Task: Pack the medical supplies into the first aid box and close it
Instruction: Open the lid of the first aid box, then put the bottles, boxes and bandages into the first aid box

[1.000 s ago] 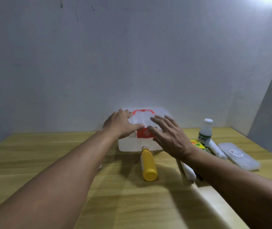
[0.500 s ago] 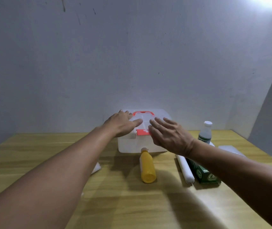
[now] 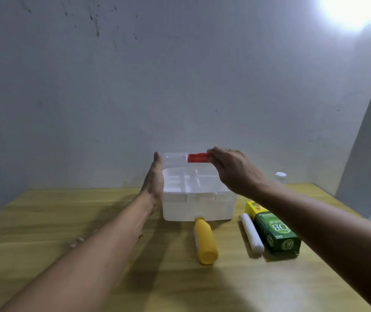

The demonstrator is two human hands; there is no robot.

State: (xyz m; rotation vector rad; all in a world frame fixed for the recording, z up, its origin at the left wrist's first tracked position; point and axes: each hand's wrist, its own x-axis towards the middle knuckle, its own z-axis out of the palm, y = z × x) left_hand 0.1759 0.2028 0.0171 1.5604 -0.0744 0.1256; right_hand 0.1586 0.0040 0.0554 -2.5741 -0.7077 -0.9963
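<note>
First aid box sits on the wooden table at the far centre, close to the wall. I see its clear lid raised behind the white base, exposing a divided inner tray. My right hand pinches the red latch at the lid's top edge between thumb and fingers. My left hand is flat and unclenched, palm pressed against the left wall of the box, fingertips reaching the lid's left corner. Near the box front, a yellow bottle lies on its side, cap touching the base. To its right lie a white roll and, just beside it, a green carton. A white-capped bottle stands far right, mostly hidden behind my right forearm.
</note>
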